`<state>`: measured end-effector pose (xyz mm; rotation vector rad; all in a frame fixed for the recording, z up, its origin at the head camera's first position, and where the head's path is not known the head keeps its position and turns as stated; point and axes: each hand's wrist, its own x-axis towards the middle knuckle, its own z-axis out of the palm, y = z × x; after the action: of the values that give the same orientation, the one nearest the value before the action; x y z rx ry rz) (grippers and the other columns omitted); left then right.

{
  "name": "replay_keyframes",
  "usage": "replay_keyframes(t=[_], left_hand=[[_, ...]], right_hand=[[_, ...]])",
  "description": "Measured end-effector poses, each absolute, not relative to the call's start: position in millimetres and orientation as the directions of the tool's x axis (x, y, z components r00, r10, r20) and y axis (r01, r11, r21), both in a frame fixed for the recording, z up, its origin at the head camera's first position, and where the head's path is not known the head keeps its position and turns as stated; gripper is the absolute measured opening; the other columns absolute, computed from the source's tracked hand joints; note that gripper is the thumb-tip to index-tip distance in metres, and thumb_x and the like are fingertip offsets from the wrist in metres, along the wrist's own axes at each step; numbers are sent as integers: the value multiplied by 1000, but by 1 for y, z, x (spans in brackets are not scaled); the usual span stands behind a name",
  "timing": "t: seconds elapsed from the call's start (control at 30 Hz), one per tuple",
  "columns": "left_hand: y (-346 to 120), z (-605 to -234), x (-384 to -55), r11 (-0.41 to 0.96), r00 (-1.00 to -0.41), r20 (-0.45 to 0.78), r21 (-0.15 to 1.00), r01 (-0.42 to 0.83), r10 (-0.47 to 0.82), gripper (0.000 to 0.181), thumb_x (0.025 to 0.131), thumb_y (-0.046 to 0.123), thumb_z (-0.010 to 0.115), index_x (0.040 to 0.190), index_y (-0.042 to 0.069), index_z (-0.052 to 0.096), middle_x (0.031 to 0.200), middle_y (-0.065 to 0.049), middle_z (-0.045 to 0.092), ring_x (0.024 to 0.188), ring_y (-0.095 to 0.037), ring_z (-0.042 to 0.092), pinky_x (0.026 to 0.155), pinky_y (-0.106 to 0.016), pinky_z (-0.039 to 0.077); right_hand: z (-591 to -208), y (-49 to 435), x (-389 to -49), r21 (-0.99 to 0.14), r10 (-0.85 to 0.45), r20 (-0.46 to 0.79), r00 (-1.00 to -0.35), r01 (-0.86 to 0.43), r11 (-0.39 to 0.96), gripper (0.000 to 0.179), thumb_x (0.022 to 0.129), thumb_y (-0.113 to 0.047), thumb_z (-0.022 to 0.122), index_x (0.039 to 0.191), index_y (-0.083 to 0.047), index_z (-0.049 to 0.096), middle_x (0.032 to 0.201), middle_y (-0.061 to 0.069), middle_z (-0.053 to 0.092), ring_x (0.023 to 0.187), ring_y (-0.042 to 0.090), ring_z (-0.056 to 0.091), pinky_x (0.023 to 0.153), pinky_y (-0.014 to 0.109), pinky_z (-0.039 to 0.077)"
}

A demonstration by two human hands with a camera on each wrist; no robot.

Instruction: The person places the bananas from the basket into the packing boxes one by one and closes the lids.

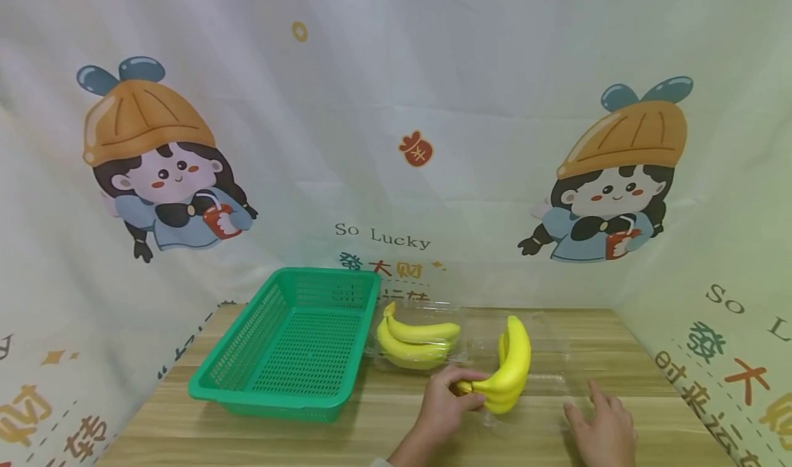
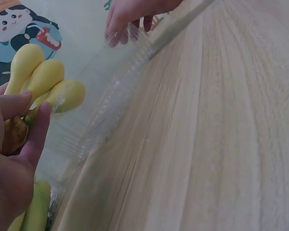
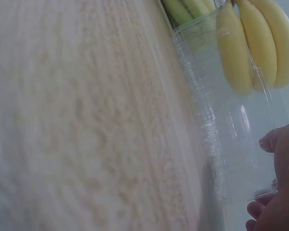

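My left hand [image 1: 441,405] holds a bunch of yellow bananas [image 1: 513,374] by the stem. The fruit stands above a clear plastic box [image 1: 547,382], with its tips raised to the far side. In the left wrist view, thumb and fingers pinch the brown stem end. My right hand [image 1: 606,432] is at the right end of that box; the right wrist view has its thumb [image 3: 268,141] at the rim and the other fingers lower down, outside the wall. Left of the held bunch, a second banana bunch [image 1: 414,346] lies inside another clear box.
A green perforated basket [image 1: 303,350] stands on the left of the wooden table [image 1: 383,439]. Behind the table hangs a printed cloth [image 1: 495,240], and it also closes off both sides.
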<state>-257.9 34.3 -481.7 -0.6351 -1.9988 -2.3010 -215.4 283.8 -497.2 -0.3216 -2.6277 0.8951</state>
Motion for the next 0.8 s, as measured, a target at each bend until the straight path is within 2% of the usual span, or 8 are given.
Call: replay_keyframes(t=[0.2, 0.4, 0.6, 0.8], left_hand=[[28, -485, -261, -42, -901, 352, 934, 354, 255, 27, 75, -7, 77, 101, -1, 74, 98, -6, 68, 80, -5, 56, 66, -17, 49], [29, -485, -264, 8, -894, 335, 935, 353, 299, 25, 75, -5, 78, 99, 2, 76, 101, -7, 70, 84, -5, 56, 68, -19, 48], [35, -487, -269, 65, -888, 305, 936, 347, 344, 25, 74, -2, 79, 98, 5, 76, 102, 0, 71, 85, -5, 57, 70, -21, 48], [39, -487, -271, 130, -871, 321, 911, 391, 372, 26, 76, 4, 80, 101, 8, 76, 102, 4, 70, 87, -3, 55, 75, -21, 46]], right_hand=[[-497, 283, -215, -625, 317, 249, -915, 98, 775, 67, 92, -24, 62, 142, 10, 33, 124, 34, 48, 115, 55, 40, 91, 68, 32], [-498, 285, -217, -626, 303, 225, -926, 101, 773, 68, 93, -26, 62, 143, 9, 32, 126, 34, 46, 116, 55, 38, 93, 69, 31], [-500, 285, -218, -622, 312, 250, -917, 95, 777, 68, 92, -24, 63, 142, 9, 34, 124, 34, 48, 115, 55, 40, 93, 68, 32], [-498, 285, -217, -633, 309, 226, -924, 102, 767, 68, 92, -24, 62, 143, 9, 32, 125, 35, 47, 116, 56, 39, 94, 69, 31]])
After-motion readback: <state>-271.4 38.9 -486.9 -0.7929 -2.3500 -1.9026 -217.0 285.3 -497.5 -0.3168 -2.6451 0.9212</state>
